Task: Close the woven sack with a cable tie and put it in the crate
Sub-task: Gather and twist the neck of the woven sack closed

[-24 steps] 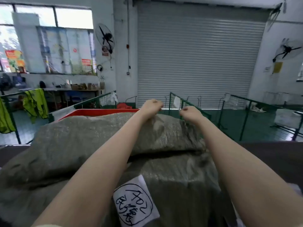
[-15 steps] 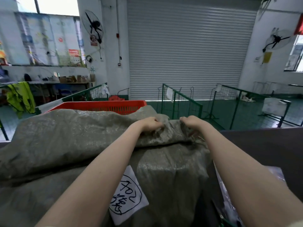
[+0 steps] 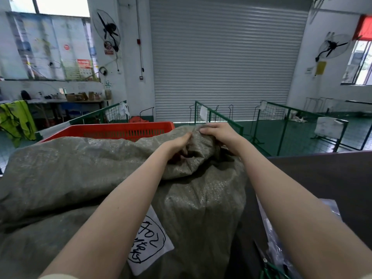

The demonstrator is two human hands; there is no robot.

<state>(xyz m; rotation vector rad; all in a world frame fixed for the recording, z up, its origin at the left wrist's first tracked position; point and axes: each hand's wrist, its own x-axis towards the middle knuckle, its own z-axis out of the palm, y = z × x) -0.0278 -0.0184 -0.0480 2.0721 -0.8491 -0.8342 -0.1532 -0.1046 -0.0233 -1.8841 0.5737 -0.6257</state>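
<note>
A large grey-green woven sack [image 3: 201,208] stands in front of me with a white handwritten label [image 3: 149,244] on its near side. Its loose top fabric flops to the left. My left hand [image 3: 178,142] and my right hand [image 3: 218,131] both grip the bunched mouth of the sack at its far top, close together. Behind the sack stands a red plastic crate [image 3: 120,130], its far wall and rim showing. No cable tie is visible.
A dark table surface [image 3: 322,178] lies to the right. Green-handled scissors [image 3: 267,266] and clear plastic bags [image 3: 275,238] lie at the lower right. Green wire fences [image 3: 221,117] and a closed roller door [image 3: 221,57] are beyond.
Both hands have drawn the sack's top edge inward and closer together, bunching the fabric into a gathered neck. The red crate shows more behind the sack.
</note>
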